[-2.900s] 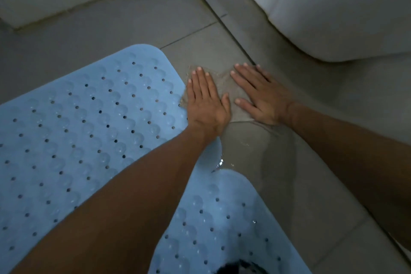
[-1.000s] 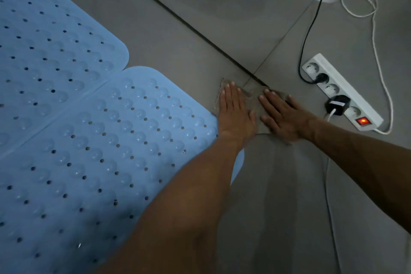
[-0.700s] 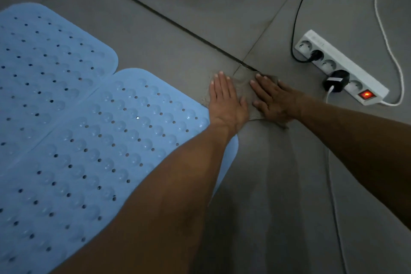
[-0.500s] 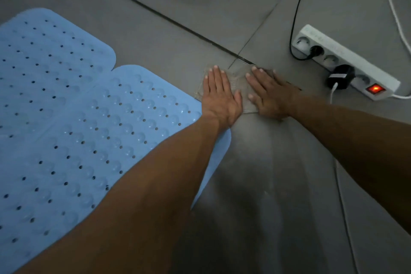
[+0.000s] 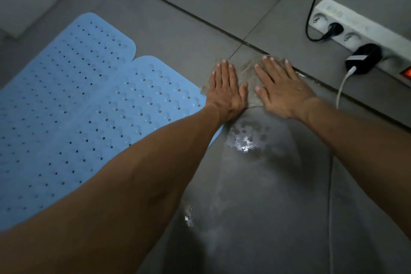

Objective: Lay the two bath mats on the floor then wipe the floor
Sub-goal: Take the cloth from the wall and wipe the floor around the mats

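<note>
Cloth [image 5: 248, 82] flat under left hand [image 5: 225, 91], right hand [image 5: 281, 92]

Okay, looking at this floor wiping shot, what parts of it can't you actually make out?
Head view only:
- Cloth: mostly covered by the left hand and right hand; its full outline is hidden.
- Near bath mat: lower right part hidden behind the left forearm.
- Far bath mat: cut off by the left edge.
- Power strip: runs off the right edge and is blurred, so its socket count is unclear.
</note>
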The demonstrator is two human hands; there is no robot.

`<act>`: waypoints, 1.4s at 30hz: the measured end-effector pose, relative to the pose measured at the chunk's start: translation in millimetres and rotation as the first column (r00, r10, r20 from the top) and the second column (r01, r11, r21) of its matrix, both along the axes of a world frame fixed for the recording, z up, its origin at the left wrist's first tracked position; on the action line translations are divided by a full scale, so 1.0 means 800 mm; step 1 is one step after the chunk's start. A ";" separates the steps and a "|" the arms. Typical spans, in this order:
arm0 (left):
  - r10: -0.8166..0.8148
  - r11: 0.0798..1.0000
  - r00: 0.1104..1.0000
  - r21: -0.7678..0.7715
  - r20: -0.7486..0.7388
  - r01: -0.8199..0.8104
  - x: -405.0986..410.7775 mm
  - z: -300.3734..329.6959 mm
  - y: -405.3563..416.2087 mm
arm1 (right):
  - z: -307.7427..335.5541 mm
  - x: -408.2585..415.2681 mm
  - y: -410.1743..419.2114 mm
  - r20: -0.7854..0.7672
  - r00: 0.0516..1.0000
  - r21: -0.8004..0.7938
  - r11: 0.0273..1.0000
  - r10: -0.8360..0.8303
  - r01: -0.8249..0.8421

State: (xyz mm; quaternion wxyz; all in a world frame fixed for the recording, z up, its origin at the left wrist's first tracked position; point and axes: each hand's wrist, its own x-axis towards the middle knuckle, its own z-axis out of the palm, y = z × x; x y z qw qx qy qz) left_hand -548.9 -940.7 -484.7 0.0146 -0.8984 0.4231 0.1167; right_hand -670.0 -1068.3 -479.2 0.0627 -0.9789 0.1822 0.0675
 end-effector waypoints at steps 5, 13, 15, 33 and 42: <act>0.002 1.000 0.999 0.029 -0.037 -0.001 -0.004 0.004 -0.002 | 0.004 -0.009 -0.003 0.004 1.000 0.044 0.999 0.015 -0.015; -0.038 0.999 0.999 -0.018 -0.018 0.038 0.008 -0.005 -0.006 | -0.001 -0.003 0.002 -0.033 0.999 -0.015 1.000 -0.023 0.023; -0.050 0.999 0.998 -0.002 -0.039 0.050 0.010 -0.002 -0.006 | 0.001 -0.004 0.011 -0.033 0.996 -0.025 0.997 -0.077 0.076; -0.401 0.916 0.914 -0.006 0.063 0.402 -0.127 -0.012 0.205 | -0.006 -0.152 0.291 -0.154 0.839 0.020 0.847 -0.522 0.531; -0.461 0.883 0.885 -0.069 0.061 0.465 -0.125 -0.011 0.410 | -0.005 -0.171 0.487 -0.213 0.849 0.067 0.859 -0.484 0.507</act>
